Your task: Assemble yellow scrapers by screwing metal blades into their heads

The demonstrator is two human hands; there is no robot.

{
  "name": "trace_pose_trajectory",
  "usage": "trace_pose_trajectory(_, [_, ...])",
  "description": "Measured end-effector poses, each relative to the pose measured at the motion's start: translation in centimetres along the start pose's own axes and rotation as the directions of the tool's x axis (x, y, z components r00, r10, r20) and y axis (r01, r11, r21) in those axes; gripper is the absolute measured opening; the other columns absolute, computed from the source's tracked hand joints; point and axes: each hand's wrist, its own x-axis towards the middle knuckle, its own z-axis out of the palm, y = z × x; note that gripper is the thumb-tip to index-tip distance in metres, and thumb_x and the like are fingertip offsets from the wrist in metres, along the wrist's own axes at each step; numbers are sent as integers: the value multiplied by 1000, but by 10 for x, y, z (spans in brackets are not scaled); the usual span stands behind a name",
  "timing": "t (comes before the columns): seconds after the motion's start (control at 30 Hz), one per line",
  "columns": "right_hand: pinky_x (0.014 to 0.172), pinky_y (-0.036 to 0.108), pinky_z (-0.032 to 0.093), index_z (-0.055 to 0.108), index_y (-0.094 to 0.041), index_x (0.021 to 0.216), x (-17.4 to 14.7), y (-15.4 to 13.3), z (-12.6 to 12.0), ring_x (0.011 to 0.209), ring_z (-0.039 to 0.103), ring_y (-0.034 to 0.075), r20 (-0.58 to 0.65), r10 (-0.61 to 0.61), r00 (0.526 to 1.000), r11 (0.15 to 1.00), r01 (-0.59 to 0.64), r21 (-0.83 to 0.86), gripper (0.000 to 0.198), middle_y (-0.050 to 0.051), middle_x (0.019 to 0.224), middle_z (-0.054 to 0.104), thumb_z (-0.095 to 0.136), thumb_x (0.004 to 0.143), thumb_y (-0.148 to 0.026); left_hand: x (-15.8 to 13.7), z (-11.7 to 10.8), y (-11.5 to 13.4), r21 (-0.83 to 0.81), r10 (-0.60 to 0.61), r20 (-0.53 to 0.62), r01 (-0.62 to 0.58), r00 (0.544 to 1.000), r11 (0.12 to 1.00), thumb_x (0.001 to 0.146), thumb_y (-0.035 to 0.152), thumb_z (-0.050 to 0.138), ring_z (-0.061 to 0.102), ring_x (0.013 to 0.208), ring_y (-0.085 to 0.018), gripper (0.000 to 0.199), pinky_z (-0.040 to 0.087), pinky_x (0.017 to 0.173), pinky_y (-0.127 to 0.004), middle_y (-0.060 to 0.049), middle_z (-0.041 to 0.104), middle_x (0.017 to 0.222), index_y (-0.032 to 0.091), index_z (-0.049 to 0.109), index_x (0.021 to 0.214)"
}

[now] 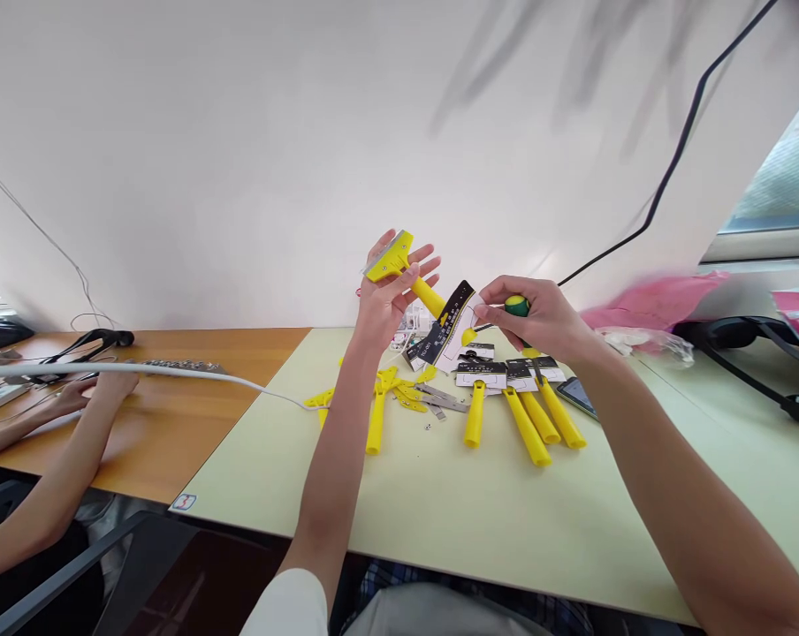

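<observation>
Raised above the table, my left hand grips a yellow scraper under its head, thumb across the front and the other fingers partly spread behind. My right hand pinches the edge of a black-and-white printed card that overlaps the lower part of the scraper's handle. A screwdriver with a green handle is also tucked in my right hand. Below lie yellow scraper handles, yellow head pieces, metal blades and small screws. Several carded scrapers lie to the right.
A phone lies beside the carded scrapers. Farther right are a pink plastic bag and a black headset-like device. A white cable crosses at left. Another person's arms rest at the adjoining brown desk.
</observation>
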Motion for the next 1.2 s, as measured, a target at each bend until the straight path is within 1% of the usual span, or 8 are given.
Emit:
trace_pose_trajectory(0.27, [42, 35, 47, 74, -27, 93, 0, 0, -1, 45, 56, 15, -19, 1, 1000, 996, 1, 84, 57, 4, 73, 76, 97, 79, -77, 0, -5, 7, 177, -24, -41, 31, 999, 984, 98, 66, 85, 72, 145, -40, 89, 62, 117, -57, -10, 72, 161, 41, 48, 175])
trace_pose_trajectory(0.43, [42, 33, 48, 72, -28, 92, -1, -1, -1, 56, 71, 24, -55, 10, 998, 997, -6, 81, 56, -2, 53, 60, 98, 78, -76, -1, -16, 13, 282, -23, -37, 32, 999, 959, 94, 59, 90, 77, 138, -40, 92, 65, 113, -57, -12, 75, 156, 37, 51, 175])
trace_pose_trajectory(0.53, [44, 33, 50, 73, -28, 92, 0, -1, -2, 60, 75, 26, -72, 10, 997, 998, -5, 67, 54, -1, 54, 61, 98, 80, -74, -3, -21, 16, 335, -40, -22, 45, 999, 941, 92, 55, 93, 79, 135, -39, 92, 67, 112, -58, -12, 76, 154, 37, 53, 174])
trace_pose_trajectory(0.63, [41, 32, 47, 74, -27, 93, 0, 0, -1, 57, 72, 24, -74, 2, 997, 999, 2, 47, 54, 1, 58, 66, 97, 81, -74, -5, -22, 21, 379, -56, 10, 48, 998, 924, 92, 56, 93, 79, 134, -39, 92, 67, 112, -57, -12, 77, 153, 38, 54, 173])
trace_pose_trajectory(0.8, [38, 31, 45, 76, -23, 97, -1, -3, 3, 43, 56, 13, -42, -30, 999, 1000, 30, -1, 55, 6, 76, 80, 94, 83, -74, -10, -15, 26, 419, -78, 84, 36, 993, 907, 93, 59, 91, 79, 134, -40, 91, 67, 111, -57, -13, 78, 150, 37, 54, 173])
trace_pose_trajectory(0.97, [35, 29, 40, 77, -23, 98, -3, -6, 6, 44, 56, 12, -69, -67, 995, 997, 66, -30, 49, 9, 87, 84, 92, 88, -69, -14, -7, 31, 440, -62, 120, 3, 991, 898, 96, 64, 87, 79, 134, -39, 89, 64, 115, -57, -13, 80, 146, 35, 51, 173])
trace_pose_trajectory(1.1, [37, 31, 41, 78, -25, 100, -4, -5, 6, 41, 51, 11, -82, -82, 993, 996, 77, -55, 45, 6, 81, 82, 89, 92, -67, -18, 0, 36, 461, -53, 150, -23, 987, 887, 97, 67, 84, 81, 128, -35, 72, 65, 113, -52, -14, 83, 137, 27, 67, 154])
trace_pose_trajectory(1.2, [38, 32, 41, 75, -26, 97, -7, -8, 7, 43, 55, 14, -101, -92, 991, 995, 89, -34, 47, 6, 81, 82, 89, 91, -70, -20, 4, 36, 513, -72, 167, -24, 983, 858, 94, 67, 87, 83, 112, -31, 56, 68, 98, -43, -12, 87, 119, 22, 80, 128])
